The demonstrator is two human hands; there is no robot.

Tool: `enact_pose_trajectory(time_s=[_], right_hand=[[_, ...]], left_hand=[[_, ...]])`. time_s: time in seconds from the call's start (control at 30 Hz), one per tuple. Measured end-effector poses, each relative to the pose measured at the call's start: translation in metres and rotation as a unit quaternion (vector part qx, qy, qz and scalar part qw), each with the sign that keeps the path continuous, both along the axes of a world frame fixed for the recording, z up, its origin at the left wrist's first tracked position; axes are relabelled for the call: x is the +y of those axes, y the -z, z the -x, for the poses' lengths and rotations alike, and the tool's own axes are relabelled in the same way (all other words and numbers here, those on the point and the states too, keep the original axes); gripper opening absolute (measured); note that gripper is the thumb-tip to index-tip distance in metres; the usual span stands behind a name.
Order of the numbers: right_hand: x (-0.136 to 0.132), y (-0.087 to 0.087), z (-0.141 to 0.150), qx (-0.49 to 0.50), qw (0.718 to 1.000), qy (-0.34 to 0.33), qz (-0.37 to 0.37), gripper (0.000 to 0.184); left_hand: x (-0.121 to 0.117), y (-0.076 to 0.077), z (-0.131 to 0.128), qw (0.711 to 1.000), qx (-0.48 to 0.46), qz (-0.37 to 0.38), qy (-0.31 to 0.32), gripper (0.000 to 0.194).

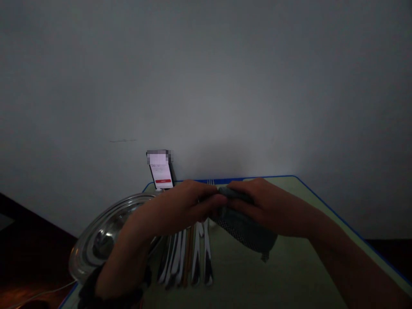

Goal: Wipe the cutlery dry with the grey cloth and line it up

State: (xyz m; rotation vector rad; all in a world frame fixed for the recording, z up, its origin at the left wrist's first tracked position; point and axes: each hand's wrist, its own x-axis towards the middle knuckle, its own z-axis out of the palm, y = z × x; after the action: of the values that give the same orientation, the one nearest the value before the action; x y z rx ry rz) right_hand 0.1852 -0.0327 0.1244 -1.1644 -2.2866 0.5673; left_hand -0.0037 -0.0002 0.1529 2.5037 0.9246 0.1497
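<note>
My left hand [180, 206] and my right hand [257, 201] meet above the middle of a pale table [299, 189]. Both are closed. The right hand grips a dark grey cloth [247, 234] that hangs down below it. The left hand pinches a fork [210, 183] whose tines stick up between the two hands, against the cloth. Below the hands a row of several metal cutlery pieces [189, 257] lies side by side on the table.
A shiny steel bowl [99, 236] sits at the table's left edge under my left forearm. A lit phone [161, 170] leans against the grey wall at the back. The table has a blue rim. A white cable [41, 294] runs at lower left.
</note>
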Motion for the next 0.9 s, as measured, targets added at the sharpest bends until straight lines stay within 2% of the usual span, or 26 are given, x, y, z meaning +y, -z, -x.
enact_pose_trajectory(time_s=[0.2, 0.4, 0.53, 0.67, 0.77, 0.9], right_hand=[[0.000, -0.002, -0.003, 0.017, 0.997, -0.063, 0.029, 0.017], [0.001, 0.000, -0.002, 0.038, 0.998, -0.027, 0.037, 0.018], [0.002, -0.005, -0.009, 0.026, 0.997, -0.030, 0.064, 0.020], [-0.001, -0.008, -0.013, -0.021, 0.999, 0.027, 0.040, 0.023], [-0.003, -0.006, -0.010, -0.031, 0.998, 0.051, 0.021, 0.023], [-0.001, -0.004, -0.004, -0.017, 0.999, 0.039, 0.018, 0.023]], left_hand=[[0.000, -0.001, 0.002, 0.998, 0.003, -0.038, 0.043, 0.028], [0.002, -0.005, 0.012, 0.997, -0.001, -0.053, 0.047, 0.032], [0.006, -0.003, 0.018, 0.999, -0.018, -0.049, 0.005, 0.036], [0.006, 0.003, 0.011, 0.998, -0.014, -0.048, -0.026, 0.036], [0.004, 0.006, 0.002, 0.999, -0.010, -0.051, -0.016, 0.034], [0.008, 0.007, -0.002, 0.999, -0.018, -0.042, 0.009, 0.038]])
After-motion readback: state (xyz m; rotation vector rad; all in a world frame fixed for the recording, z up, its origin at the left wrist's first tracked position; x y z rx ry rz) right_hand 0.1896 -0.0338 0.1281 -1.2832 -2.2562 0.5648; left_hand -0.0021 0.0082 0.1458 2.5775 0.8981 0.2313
